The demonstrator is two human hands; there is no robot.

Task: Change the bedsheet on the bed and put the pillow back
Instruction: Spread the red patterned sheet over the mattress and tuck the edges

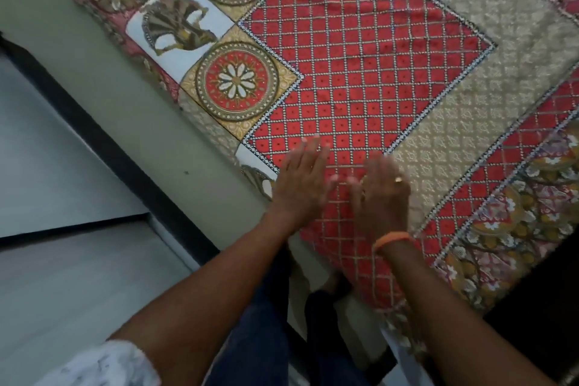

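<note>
Both hands lie flat on the bedsheet (360,72) near the lower middle of the frame, which suits smoothing cloth rather than lifting it. The left hand (300,185) has its fingers straight and spread, grasping nothing, palm down on the red checked panel. The right hand (383,191), blurred by motion, also looks released and flat on the same panel, with a ring on one finger and an orange band (393,240) at the wrist. Placing them side by side probably lets the person push wrinkles outward from one spot. The sheet covers the bed from the upper left of the frame to the right edge, and its flowered border hangs over the near corner at lower right. A pale green wall (103,78) runs along the sheet's left edge. No pillow is in view, so that step seems not yet done.
</note>
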